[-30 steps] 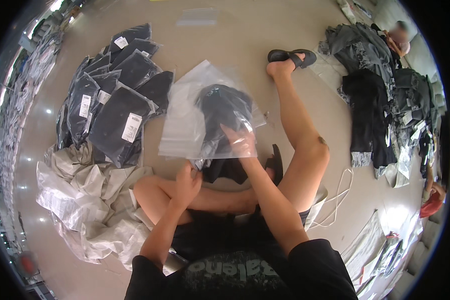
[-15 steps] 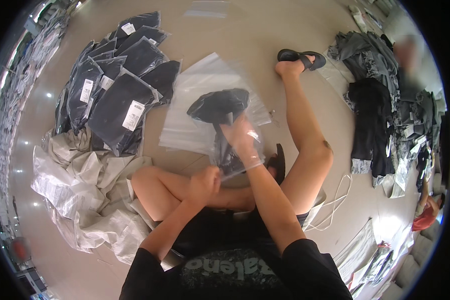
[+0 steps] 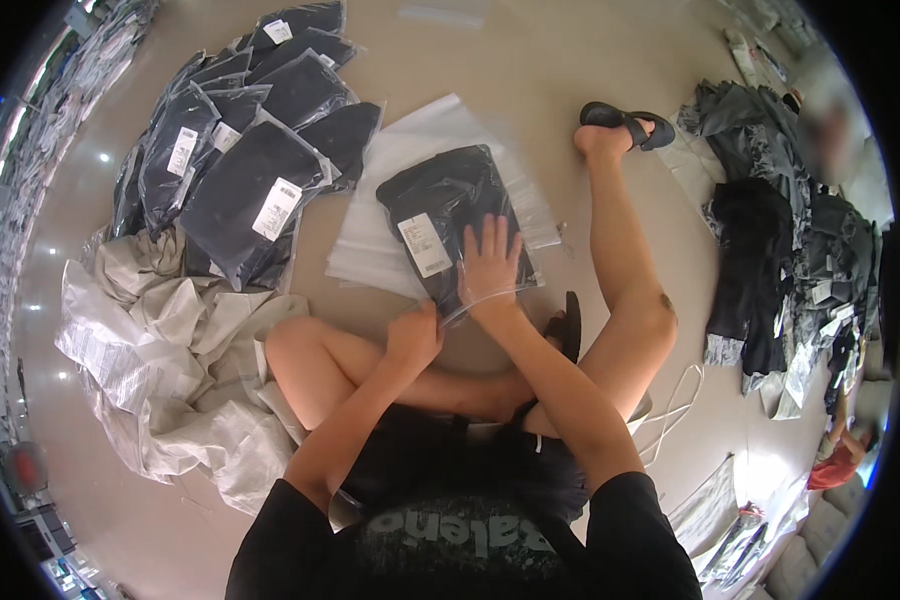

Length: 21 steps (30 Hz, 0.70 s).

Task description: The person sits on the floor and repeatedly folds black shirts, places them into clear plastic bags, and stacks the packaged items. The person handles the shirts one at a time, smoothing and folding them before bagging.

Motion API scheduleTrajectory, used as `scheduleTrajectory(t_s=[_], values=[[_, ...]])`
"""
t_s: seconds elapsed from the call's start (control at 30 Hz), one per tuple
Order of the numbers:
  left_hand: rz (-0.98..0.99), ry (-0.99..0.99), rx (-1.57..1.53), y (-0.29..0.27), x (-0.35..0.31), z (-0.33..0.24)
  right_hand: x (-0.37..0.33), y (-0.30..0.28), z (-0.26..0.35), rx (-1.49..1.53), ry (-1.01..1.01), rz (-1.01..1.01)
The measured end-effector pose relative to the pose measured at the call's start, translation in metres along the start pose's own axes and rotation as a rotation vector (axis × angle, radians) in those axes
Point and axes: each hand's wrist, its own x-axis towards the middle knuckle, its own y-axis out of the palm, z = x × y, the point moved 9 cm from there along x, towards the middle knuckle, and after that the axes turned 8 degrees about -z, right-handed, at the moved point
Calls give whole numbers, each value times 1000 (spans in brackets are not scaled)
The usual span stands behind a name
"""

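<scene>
A folded dark garment (image 3: 435, 185) with a white label (image 3: 424, 246) lies inside a clear plastic bag (image 3: 488, 300) in front of me. The bag's near edge crosses my right wrist, so my right hand (image 3: 490, 262) appears to be inside the bag. That hand rests flat on the garment, fingers spread. Closed at the bag's near left corner is my left hand (image 3: 416, 333), gripping the plastic. Beneath the bagged garment, a stack of clear flat bags (image 3: 370, 255) is spread on the floor.
Several bagged dark garments (image 3: 240, 190) are heaped at far left, with a crumpled beige sack (image 3: 190, 370) below them. Loose dark garments (image 3: 755, 240) are piled at right. My legs bend around the work, with a sandaled foot (image 3: 625, 130) at far right. Another person (image 3: 842, 462) sits at the right rim.
My right hand has gone from reaching into the bag to lying flat on the garment. The bagged garment now lies flatter with its label showing. My left hand stays on the bag's edge.
</scene>
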Motion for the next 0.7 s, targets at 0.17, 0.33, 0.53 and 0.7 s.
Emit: scheduleTrajectory(t_s=[0.17, 0.33, 0.53, 0.7], values=[[-32, -16, -54, -18, 8, -19, -33, 23, 24, 247, -280, 99], [-96, -15, -54, -2, 25, -15, -25, -8, -1, 269, -107, -108], [-51, 106, -12, 33, 28, 1, -35, 31, -50, 141, 8, -109], [-13, 49, 115, 28, 34, 28, -36, 39, -40, 112, -40, -26]])
